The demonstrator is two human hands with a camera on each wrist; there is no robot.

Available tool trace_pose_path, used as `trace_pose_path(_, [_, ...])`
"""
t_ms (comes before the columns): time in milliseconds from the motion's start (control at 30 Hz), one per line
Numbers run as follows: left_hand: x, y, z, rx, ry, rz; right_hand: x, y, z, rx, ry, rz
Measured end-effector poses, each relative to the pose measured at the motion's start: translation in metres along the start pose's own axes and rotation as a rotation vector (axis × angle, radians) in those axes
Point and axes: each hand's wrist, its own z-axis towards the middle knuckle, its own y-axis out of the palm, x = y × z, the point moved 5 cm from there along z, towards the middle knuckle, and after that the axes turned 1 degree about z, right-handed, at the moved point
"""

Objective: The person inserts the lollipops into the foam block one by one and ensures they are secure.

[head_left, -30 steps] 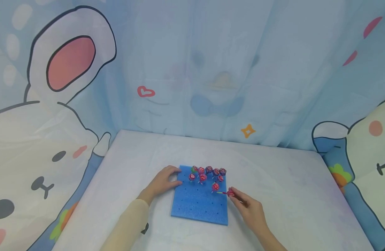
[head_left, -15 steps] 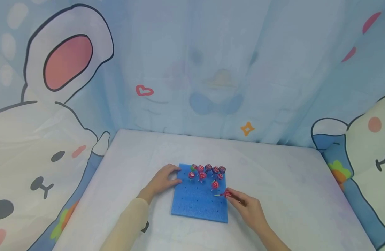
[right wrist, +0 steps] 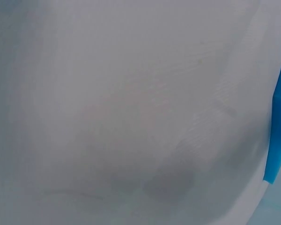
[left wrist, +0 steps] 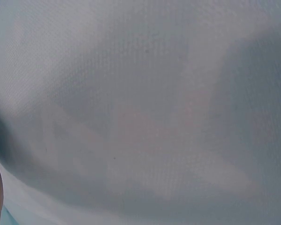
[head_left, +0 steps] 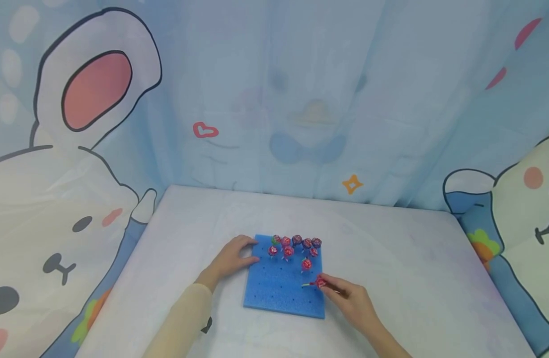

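A blue foam board [head_left: 265, 283] with small holes lies flat on the table. Several lollipops [head_left: 288, 252] in red, pink and dark wrappers stand upright toward its back and right side; one [head_left: 306, 265] is set nearer the middle right. My right hand [head_left: 354, 301] pinches a red-wrapped lollipop [head_left: 320, 282] by its head over the board's right edge. That lollipop lies about level, its stick pointing left. With thumb and fingers spread, my left hand [head_left: 229, 256] rests at the board's left edge. The left wrist view catches only a sliver of skin.
A white cloth covers the table [head_left: 390, 248]. Behind it hangs a light blue curtain [head_left: 238, 99] with cartoon prints. A small dark object [head_left: 206, 325] shows beside the left sleeve [head_left: 185, 313]. In the right wrist view the board's blue edge [right wrist: 278, 126] runs down the right side.
My right hand has moved left and slightly nearer the front, carrying the lollipop from beside the board to over its right part. The left hand stays at the board's edge.
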Motion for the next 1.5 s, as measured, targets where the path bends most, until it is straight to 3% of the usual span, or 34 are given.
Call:
trace_pose_path(600, [0.000,0.000,0.000,0.003,-0.002,-0.006,0.004,-0.003,-0.001,-0.026,-0.017,-0.041])
trace_pose_path(1200, [-0.002,0.001,0.000,-0.012,-0.021,0.009,-0.005,0.009,0.005,0.005,-0.092,0.049])
trace_pose_path(1500, [-0.003,0.002,0.001,-0.006,-0.021,0.007,-0.008,0.024,0.009,0.050,0.000,0.119])
